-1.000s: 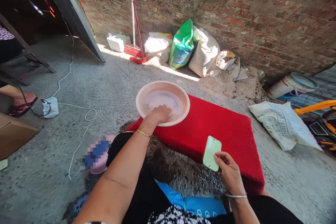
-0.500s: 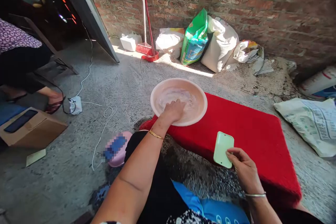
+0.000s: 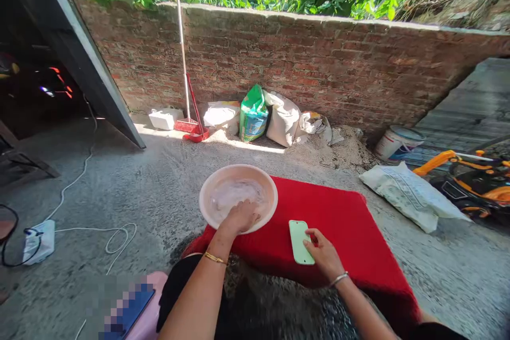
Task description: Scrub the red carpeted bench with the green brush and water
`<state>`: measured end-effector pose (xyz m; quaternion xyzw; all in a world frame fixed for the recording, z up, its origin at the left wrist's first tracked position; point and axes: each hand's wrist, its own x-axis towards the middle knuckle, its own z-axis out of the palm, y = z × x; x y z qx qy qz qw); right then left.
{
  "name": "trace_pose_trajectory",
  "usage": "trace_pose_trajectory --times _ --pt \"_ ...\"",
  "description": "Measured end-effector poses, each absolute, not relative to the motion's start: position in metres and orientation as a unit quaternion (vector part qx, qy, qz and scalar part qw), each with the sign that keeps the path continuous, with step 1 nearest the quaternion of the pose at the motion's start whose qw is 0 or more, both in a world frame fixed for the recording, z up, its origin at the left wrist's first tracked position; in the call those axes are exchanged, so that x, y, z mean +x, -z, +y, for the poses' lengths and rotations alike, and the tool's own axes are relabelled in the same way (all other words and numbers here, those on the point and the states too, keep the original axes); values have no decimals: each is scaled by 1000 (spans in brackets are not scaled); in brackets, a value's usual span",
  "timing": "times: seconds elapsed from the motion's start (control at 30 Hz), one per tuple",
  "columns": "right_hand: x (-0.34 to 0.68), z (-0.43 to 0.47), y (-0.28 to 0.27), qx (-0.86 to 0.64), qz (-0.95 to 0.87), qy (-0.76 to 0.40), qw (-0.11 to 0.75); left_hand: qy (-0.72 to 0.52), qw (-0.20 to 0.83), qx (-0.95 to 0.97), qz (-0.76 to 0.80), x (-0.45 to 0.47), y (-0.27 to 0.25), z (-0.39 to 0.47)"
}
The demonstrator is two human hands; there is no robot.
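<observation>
A round pale pink basin [image 3: 204,207] with cloudy water stands at the left end of a red cloth-covered bench. My left hand [image 3: 243,217] reaches over its near rim, fingers stretched apart at the water, with nothing visible in them; the fingertips are partly hidden. My right hand [image 3: 322,253] pinches the right edge of a light green, flat rectangular plastic piece [image 3: 300,241] with rounded corners and small holes near its ends. That piece is held tilted over the near side of the red bench [image 3: 330,212], to the right of the basin.
A phone with a blurred patch [image 3: 137,311] lies on a pink surface at lower left. Near it, a white cable runs to a power strip [image 3: 39,244]. Sacks [image 3: 283,119], a broom and a dustpan [image 3: 197,135] line the brick wall. An orange machine [image 3: 478,180] stands right.
The view has tilted up and turned right, bringing in greenery and the orange machine. My left hand stays in the basin; my right hand still holds the green piece, now nearer the basin.
</observation>
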<state>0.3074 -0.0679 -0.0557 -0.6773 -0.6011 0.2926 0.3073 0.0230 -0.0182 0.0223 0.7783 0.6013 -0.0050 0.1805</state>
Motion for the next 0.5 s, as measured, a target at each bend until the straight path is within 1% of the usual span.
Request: trace_pose_trajectory --times 0.1,0.2,0.3,0.37,0.5 --pt "297 -79 45 -715 -641 -155 233 0 171 780 602 20 -24 -16" --pt "278 -87 36 -720 -670 -89 160 6 175 767 618 19 -29 -12" --pt "265 -88 32 -721 -682 -67 104 37 184 730 657 19 -28 -8" --pt "263 -86 32 -716 -690 -66 84 63 198 721 661 21 -23 -6" --pt "262 -83 32 -694 -706 -98 103 84 217 740 631 25 -15 -2"
